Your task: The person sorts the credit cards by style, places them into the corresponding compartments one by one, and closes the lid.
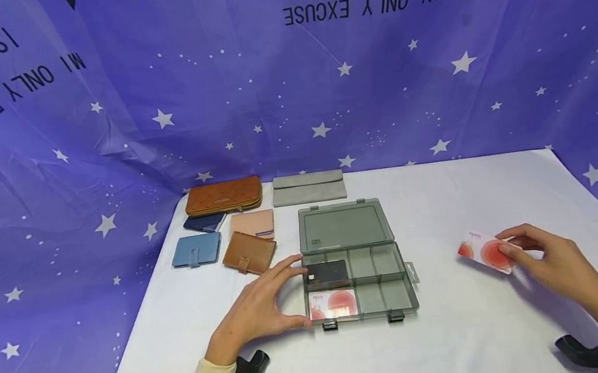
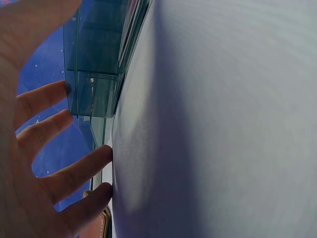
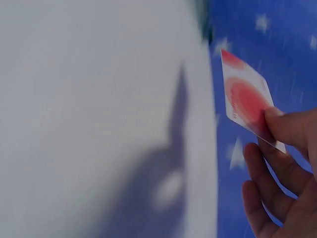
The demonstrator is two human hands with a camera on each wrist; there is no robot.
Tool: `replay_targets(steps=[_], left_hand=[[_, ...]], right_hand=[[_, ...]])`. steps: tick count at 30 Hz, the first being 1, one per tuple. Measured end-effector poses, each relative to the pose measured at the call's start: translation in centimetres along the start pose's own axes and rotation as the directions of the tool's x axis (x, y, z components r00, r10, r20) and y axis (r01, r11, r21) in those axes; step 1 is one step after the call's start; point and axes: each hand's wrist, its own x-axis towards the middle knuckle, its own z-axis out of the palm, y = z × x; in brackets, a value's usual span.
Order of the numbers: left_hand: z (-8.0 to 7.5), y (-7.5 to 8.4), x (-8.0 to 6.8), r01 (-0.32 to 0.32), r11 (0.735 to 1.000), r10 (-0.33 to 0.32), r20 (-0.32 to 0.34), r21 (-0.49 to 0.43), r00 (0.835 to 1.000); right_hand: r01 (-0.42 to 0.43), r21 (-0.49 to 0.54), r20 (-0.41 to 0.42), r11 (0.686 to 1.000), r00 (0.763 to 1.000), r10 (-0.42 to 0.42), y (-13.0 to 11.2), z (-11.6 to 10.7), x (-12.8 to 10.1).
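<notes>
Grey translucent organizer box point(image 1: 359, 279) lies lid-open on white table point(image 1: 465, 328). Left hand point(image 1: 261, 308) spread, fingers straight against box's left wall — likely steadying it. Right hand point(image 1: 547, 261) pinches red-and-white card point(image 1: 484, 253) by one end, lifted off table, well right of box. Matching card point(image 1: 334, 305) and dark card point(image 1: 326, 275) already in compartments; wallets point(image 1: 225, 231) grouped at back left.

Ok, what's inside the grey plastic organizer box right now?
The organizer box holds a dark card in its back-left compartment and a white card with red circles in the front-left one. The other compartments look empty through the tinted plastic; anything beneath either card is hidden.
</notes>
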Motion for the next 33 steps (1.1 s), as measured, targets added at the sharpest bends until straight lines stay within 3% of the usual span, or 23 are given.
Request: replay_targets(steps=[7,12,17,22,30,33], left_hand=[[0.0,0.2,0.1,-0.016,1.000,0.016,-0.014,-0.001,1.000],[-0.1,0.1,0.2,-0.016,1.000,0.016,-0.010,-0.002,1.000],[-0.1,0.1,0.1,-0.002,1.000,0.002,-0.002,0.001,1.000],[0.0,0.1,0.1,0.005,1.000,-0.005,0.007,-0.011,1.000],[0.0,0.2,0.1,-0.001,1.000,0.001,-0.004,-0.002,1.000],[0.0,0.1,0.0,0.004,1.000,-0.004,0.001,-0.002,1.000]], right_hand=[[0.172,0.095,-0.001,0.980,0.985,-0.173,-8.7,4.5,1.5],[0.299,0.189,0.079,0.935,0.945,-0.318,-13.7,8.1,1.8],[0.385,0.169,0.160,0.907,0.898,-0.410,-17.6,11.6,1.7],[0.475,0.066,0.195,0.878,0.856,-0.478,-19.4,14.4,1.5],[0.639,-0.050,0.208,0.768,0.759,-0.617,-19.6,16.2,1.2],[0.665,-0.110,0.212,0.738,0.742,-0.636,-19.5,16.3,1.1]])
